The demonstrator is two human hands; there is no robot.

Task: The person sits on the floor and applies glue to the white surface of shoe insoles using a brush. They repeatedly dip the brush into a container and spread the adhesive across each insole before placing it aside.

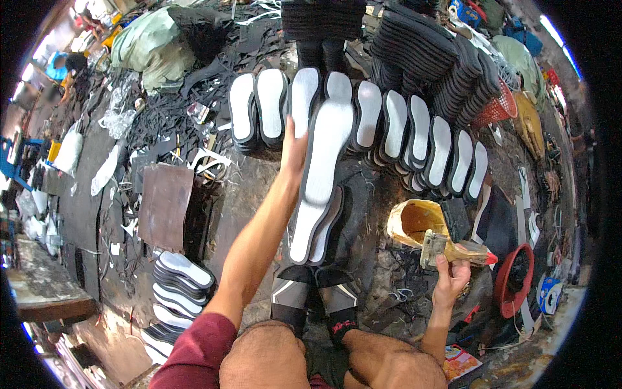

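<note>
My left hand point(295, 150) is at the left edge of a long white-faced, black-edged shoe sole point(329, 139), seemingly gripping it, with some fingers hidden. This sole overlaps another sole point(338, 85) at its far end and a further white sole point(310, 227) near my feet. In my right hand point(451, 275) is a wide flat brush point(447, 249) with a red-tipped handle, held over the near side of a yellowish cut-open container point(414, 217). Stacks of white-topped soles point(271, 104) curve across the floor beyond my hands, continuing to the right point(439, 152).
Tall black sole stacks point(414, 45) rise behind the row. A brown sheet stack point(166, 206) lies left, with more soles point(183, 271) nearer me. At right are a red bowl point(516, 280) and a red basket point(497, 107). Black scraps point(168, 110) cover the far-left floor.
</note>
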